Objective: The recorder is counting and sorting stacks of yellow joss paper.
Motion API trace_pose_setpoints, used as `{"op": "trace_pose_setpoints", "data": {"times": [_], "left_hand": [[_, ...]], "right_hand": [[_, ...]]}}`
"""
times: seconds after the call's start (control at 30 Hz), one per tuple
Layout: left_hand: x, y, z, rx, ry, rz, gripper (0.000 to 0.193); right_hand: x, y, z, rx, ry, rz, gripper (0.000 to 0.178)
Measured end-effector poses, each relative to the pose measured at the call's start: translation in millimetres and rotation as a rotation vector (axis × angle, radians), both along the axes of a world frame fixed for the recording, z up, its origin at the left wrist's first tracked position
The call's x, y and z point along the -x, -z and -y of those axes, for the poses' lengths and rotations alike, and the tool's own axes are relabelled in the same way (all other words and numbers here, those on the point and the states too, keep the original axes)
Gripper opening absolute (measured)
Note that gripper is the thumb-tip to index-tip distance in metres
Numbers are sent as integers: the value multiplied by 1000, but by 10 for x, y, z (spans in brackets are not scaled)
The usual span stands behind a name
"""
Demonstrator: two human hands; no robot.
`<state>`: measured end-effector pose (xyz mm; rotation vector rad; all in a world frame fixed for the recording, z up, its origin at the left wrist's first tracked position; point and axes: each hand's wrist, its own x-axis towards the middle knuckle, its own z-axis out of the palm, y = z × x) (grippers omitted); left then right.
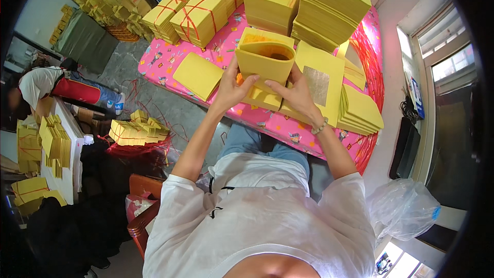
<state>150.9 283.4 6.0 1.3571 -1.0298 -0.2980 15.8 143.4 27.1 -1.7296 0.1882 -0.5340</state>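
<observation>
Wht shirt [272,216] w/ blk mark [215,212], illeg. | L hand [233,89] + R hand [299,94] clamped on curled yel. paper stack [262,68]

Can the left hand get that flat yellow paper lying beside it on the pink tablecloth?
Probably yes: the left hand is close beside the flat yellow paper, with nothing visible between them. It is holding the bent yellow paper stack, though, so it would likely need to let go first.

the yellow paper [263,66] looks matt, the plastic bag [404,208] glossy.
</observation>
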Motion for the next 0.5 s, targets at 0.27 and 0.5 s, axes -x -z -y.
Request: {"op": "trace_pose_setpoints", "data": {"times": [0.27,0.5], "left_hand": [[23,0,113,45,34,-117,48],[-58,-370,160,-14,158,-400,47]], "right_hand": [[-79,134,44,-103,33,-55,48],[-153,-133,153,-200,-47,-66,41]]}}
